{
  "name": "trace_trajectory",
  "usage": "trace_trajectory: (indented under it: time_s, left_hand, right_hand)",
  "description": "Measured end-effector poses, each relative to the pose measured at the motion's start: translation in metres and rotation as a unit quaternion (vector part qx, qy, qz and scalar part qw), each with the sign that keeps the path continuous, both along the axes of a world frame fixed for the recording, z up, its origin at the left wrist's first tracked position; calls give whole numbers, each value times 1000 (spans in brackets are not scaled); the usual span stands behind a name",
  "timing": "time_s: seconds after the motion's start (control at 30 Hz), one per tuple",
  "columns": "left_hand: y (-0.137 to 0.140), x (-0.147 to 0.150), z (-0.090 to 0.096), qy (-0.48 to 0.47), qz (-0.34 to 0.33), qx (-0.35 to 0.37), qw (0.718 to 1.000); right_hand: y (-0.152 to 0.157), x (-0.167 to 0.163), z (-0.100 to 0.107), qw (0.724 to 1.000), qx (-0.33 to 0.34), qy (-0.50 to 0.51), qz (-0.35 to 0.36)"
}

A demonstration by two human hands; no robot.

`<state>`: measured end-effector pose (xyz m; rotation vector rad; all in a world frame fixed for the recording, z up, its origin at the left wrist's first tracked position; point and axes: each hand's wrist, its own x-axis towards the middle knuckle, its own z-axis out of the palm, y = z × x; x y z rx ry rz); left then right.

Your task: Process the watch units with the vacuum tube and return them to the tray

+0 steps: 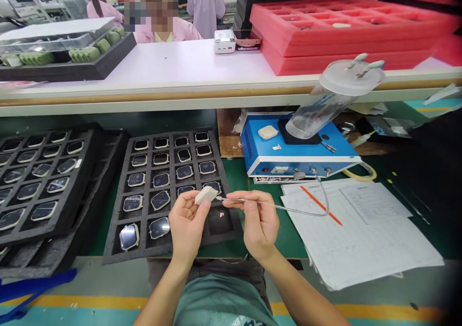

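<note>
My left hand [188, 217] pinches a cream-coloured smartwatch case [206, 195] on edge between thumb and fingers. Closed around a thin clear tube [288, 208] is my right hand [260, 220]; the tube's tip meets or nearly meets the side of the watch case. From there the tube loops back to the front of a blue machine [299, 159]. Beneath my hands lies a black foam tray [144, 220] with smartwatches in its compartments. One compartment at its right front holds only a small white scrap [221, 215].
More foam trays of watches [32, 191] are stacked at left. On the blue machine stand a clear cylinder [310, 109] and another cream case [267, 132]. Papers with an orange strip [321, 205] lie at right. Red foam trays [288, 51] sit on the shelf; a person in pink [187, 31] is behind it.
</note>
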<state>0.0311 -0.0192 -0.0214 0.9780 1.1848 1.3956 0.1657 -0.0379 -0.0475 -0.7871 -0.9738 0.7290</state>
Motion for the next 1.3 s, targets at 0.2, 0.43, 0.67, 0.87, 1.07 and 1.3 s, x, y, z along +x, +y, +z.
trace_trajectory:
  time_s: [0.2,0.43,0.67,0.87,1.07,1.3]
  left_hand:
    - [-2,4,5,82,-13,20,996]
    - [-4,9,5,113,-21,31,993]
    - [-6,11,5,145,-13,42,988]
    - [-6,10,4,156,-18,54,986]
    - [-6,11,4,161,-14,51,985]
    - [-6,11,5,171,-17,26,985]
  right_hand:
    - [6,3,-4,987,-1,-154,-39]
    - [8,1,0,993,-37,-78,-82]
    - [8,-2,3,994,-38,-43,-97]
    - [9,-2,3,995,-32,-39,-90]
    - [9,-2,2,993,-36,-50,-99]
    - [9,-2,-1,993,-52,-50,-98]
